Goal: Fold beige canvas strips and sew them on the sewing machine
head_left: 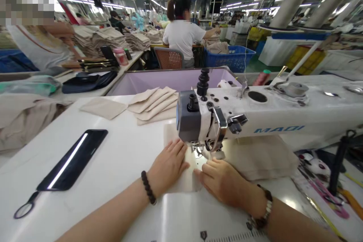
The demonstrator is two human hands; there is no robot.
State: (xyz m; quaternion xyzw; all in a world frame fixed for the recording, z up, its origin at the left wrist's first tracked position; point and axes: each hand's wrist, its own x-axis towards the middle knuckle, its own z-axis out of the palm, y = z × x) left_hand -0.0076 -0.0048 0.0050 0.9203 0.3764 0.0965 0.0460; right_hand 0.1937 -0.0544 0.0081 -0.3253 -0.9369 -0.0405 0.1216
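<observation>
A beige fabric piece (185,184) lies on the machine bed under the needle area of a white sewing machine (272,121). My left hand (169,163) rests flat on its left part, fingers stretched toward the machine head and holding nothing. Close to the presser foot (198,151), my right hand (227,181) is closed, its thumb and fingers pinching at the fabric's right edge. The fingertips partly hide what they grip. Right of the needle, a stack of beige fabric pieces (261,157) sits beneath the machine arm.
Behind the head lie fanned fabric pieces (155,104) and a single piece (103,108). A black phone (75,160) with a ring strap is on the left. Scissors (320,185) and tools lie at right. Beyond a lilac bin (161,79) sits a co-worker (181,34).
</observation>
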